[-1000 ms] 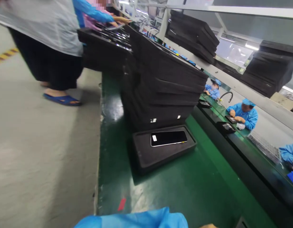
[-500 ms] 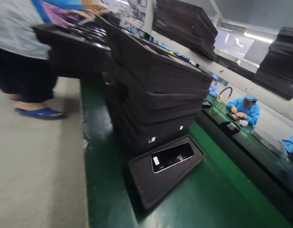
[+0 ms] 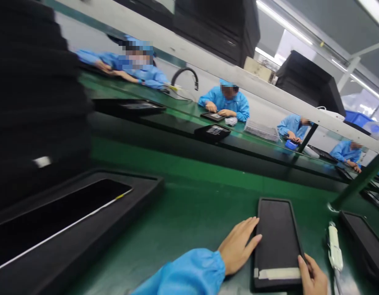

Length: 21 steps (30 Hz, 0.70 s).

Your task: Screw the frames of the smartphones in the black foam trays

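Green bench (image 3: 189, 213), foam tray (image 3: 85, 229), white tool (image 3: 334, 246)

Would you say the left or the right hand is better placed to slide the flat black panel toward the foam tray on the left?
Probably the left hand: it lies flat against the black panel's left edge, on the side facing the foam tray. The right hand only touches the near right corner.

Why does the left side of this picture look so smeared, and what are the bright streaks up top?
Head view: the black tray and the dark stack at left are motion-blurred; the black panel between the left hand and right hand is sharper. The streaks are ceiling strip lights, glaring. The shelf rail tilts from wide-angle distortion.
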Tool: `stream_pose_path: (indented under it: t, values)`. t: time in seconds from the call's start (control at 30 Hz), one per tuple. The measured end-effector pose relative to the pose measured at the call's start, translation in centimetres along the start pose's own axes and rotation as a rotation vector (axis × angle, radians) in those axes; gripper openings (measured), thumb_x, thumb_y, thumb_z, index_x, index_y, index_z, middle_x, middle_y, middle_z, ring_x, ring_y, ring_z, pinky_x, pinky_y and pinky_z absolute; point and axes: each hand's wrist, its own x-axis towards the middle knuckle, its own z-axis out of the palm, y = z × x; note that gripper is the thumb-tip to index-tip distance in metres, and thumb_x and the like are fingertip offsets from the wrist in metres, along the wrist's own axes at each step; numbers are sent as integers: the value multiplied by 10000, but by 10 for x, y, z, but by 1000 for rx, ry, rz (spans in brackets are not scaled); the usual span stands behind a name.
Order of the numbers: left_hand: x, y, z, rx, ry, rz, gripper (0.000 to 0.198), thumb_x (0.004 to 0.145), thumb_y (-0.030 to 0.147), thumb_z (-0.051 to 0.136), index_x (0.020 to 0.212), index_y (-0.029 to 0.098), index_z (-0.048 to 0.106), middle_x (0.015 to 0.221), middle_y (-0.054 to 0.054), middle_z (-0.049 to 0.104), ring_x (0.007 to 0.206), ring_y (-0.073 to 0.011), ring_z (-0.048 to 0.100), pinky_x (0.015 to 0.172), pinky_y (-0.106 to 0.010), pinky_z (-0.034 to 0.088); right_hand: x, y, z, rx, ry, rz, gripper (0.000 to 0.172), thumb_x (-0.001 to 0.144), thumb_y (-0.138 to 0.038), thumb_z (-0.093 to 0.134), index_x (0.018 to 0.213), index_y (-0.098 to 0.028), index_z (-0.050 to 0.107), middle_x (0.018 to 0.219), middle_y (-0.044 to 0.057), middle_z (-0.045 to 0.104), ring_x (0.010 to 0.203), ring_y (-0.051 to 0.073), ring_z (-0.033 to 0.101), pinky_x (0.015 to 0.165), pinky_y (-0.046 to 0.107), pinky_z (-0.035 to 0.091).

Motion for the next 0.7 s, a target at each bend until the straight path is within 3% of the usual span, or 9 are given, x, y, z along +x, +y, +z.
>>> stream_pose_path:
  t: [0.17,0.4,0.57,0.7]
  values:
    - [3,8,-7,103,2,45,618,942,570,296,1399,177,433,1422,-99,466,1319,-259,443,1132,-456,366,8,-17,-2,83,-35,-81,567,809,-631,553,927,-104,724,582,44,617,494,171,549,477,265,431]
    - [9,29,-20,201,-151,92,675,933,601,281,1389,131,446,1448,-125,402,1359,-280,371,1146,-496,321,12,-23,-7,17,70,-152,444,865,-533,515,900,-136,712,741,73,670,542,159,555,533,266,448]
    - [7,25,-14,219,-90,168,655,931,583,312,1377,128,466,1425,-148,420,1342,-301,393,1115,-504,367,11,-29,-8,-29,98,-215,376,887,-475,506,831,-165,711,677,46,652,530,156,547,519,264,423]
    - [8,20,-12,242,-116,184,664,928,584,301,1384,126,457,1429,-152,413,1337,-303,401,1108,-500,378,10,-36,-10,-68,132,-240,343,899,-431,497,791,-183,707,666,30,646,552,151,558,535,261,420]
